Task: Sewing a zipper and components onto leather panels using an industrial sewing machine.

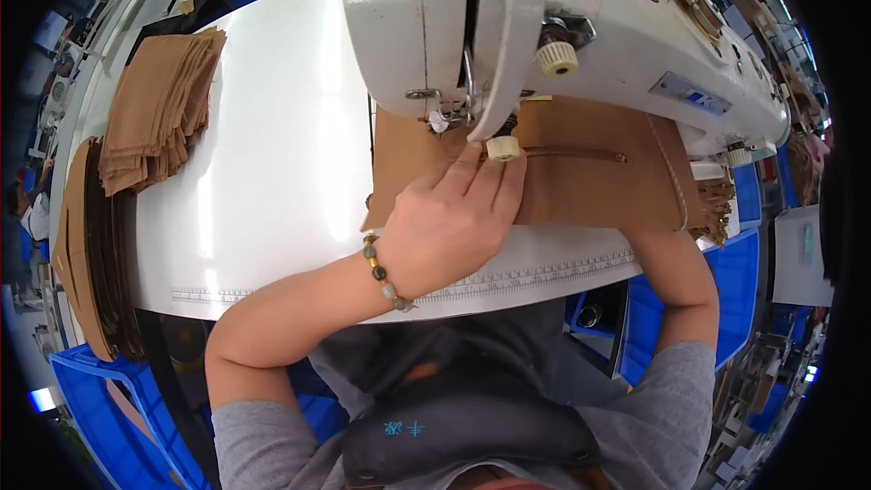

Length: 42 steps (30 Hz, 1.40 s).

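Note:
A white sewing machine (581, 27) stands over a brown fabric piece (590, 186) with a zipper (581, 155) sewn across it. My left hand (454, 218), with a bead bracelet at the wrist, lies flat on the fabric just below the needle area (467, 113), fingers pressing the cloth down. My right forearm (676, 277) reaches up under the far side of the fabric; the right hand itself is hidden behind the cloth and the machine body.
A stack of cut brown fabric pieces (159, 109) lies at the left of the white table (272, 172). More brown pieces hang at the left edge (77, 245). Blue crates (100, 399) stand below. A ruler strip (544, 272) runs along the table front.

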Each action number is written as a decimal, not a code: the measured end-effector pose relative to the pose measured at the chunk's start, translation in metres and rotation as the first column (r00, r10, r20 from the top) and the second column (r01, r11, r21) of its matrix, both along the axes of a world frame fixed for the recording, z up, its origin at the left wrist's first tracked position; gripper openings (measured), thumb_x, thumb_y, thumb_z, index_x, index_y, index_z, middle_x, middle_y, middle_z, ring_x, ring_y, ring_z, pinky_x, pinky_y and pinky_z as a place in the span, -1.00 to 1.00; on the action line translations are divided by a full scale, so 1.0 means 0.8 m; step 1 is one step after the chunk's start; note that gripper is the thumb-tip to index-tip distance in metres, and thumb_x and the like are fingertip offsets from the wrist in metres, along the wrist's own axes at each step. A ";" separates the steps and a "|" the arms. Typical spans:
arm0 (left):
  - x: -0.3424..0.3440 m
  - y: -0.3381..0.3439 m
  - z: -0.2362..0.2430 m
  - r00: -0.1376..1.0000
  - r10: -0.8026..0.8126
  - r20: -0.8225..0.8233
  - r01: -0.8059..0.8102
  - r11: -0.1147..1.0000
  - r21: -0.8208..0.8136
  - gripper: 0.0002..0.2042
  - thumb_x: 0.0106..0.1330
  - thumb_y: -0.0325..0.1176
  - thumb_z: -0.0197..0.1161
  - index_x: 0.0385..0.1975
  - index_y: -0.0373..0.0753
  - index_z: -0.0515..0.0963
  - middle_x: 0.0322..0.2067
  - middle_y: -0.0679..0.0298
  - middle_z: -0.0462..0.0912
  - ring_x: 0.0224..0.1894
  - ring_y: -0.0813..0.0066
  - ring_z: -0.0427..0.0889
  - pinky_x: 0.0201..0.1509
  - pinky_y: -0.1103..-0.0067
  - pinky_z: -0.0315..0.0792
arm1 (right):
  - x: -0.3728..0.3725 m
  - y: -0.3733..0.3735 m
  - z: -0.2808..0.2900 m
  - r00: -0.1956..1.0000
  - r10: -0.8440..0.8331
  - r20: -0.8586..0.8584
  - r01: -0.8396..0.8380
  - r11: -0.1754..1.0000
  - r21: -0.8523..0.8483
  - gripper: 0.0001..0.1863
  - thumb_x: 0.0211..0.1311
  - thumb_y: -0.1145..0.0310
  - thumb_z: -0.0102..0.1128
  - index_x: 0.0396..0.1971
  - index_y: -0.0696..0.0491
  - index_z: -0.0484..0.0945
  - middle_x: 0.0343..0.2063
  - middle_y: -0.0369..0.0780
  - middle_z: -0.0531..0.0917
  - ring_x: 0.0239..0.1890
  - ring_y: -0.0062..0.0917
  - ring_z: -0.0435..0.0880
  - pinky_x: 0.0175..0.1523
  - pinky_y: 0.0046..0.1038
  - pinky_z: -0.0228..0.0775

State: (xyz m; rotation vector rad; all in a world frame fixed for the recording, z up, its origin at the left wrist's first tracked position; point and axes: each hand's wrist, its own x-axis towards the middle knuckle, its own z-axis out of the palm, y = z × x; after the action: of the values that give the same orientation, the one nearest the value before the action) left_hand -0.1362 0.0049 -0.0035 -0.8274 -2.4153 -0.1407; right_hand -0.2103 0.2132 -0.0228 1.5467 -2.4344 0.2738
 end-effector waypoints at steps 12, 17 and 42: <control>0.019 -0.070 -0.033 0.976 0.086 0.199 -0.044 0.978 -0.204 -0.51 0.28 -0.46 0.14 0.24 -0.44 0.51 0.27 -0.04 0.57 0.31 0.05 0.57 0.36 0.31 0.50 | 0.045 0.125 0.085 0.793 -0.584 0.173 0.587 0.808 0.040 -0.71 0.24 0.34 0.28 -0.15 0.25 0.65 -0.17 -0.04 0.74 -0.15 -0.05 0.71 -0.02 -0.24 0.55; 0.016 -0.059 -0.026 0.968 0.117 0.221 -0.070 0.975 -0.209 -0.53 0.27 -0.48 0.15 0.21 -0.43 0.53 0.26 -0.02 0.58 0.29 0.07 0.59 0.35 0.34 0.50 | 0.104 0.140 0.157 0.622 -0.437 0.649 0.361 0.896 0.257 -0.78 0.15 0.32 0.45 -0.36 0.18 0.72 -0.51 -0.10 0.72 -0.44 -0.18 0.71 -0.32 -0.29 0.50; 0.076 -0.118 0.010 0.953 -0.289 0.089 0.281 0.955 0.091 -0.61 0.13 -0.26 0.49 -0.04 -0.21 0.66 -0.06 0.25 0.73 -0.02 0.19 0.70 0.08 0.31 0.60 | 0.033 -0.048 -0.003 0.950 -0.217 0.223 0.230 0.973 -0.035 -0.49 0.05 0.43 0.38 0.09 0.11 0.62 -0.17 -0.03 0.62 -0.05 -0.08 0.58 0.07 -0.17 0.50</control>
State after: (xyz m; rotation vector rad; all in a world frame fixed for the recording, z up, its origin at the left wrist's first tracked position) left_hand -0.0755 -0.0894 0.0046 -1.1554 -2.3530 -0.3938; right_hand -0.1839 0.1749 -0.0254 1.2584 -2.7122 0.4924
